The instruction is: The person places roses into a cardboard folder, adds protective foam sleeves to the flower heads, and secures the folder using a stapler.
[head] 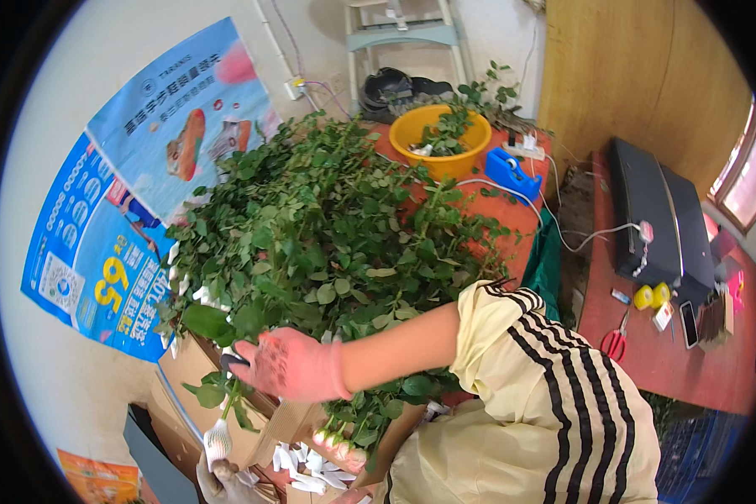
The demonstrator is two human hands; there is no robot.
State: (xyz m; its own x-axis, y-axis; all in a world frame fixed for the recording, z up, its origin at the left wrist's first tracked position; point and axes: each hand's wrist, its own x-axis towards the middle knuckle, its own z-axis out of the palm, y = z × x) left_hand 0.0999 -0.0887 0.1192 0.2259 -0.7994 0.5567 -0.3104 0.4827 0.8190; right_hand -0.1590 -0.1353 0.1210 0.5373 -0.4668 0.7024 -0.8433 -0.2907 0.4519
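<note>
My right hand (290,365), in a pink glove with dark smudges, is closed around the stem of a single rose (230,403). A small black object (233,361) shows at its fingertips; what it is I cannot tell. The flower head sits in a white foam net sleeve (217,441), pointing down. My left hand (223,482), in a greyish glove, holds that sleeved head at the bottom edge, partly cut off. Beyond the right hand lies a large heap of leafy rose stems (327,233). Several pale pink roses (340,444) lie close by, beside loose white sleeves (309,466).
Cardboard (189,390) lies at the lower left. A yellow basin (441,157) with cuttings, a blue tape dispenser (512,174) and a power strip (523,150) stand at the back. Red scissors (614,343), a phone (688,324) and yellow tape rolls (652,295) lie on the right-hand red table (655,372).
</note>
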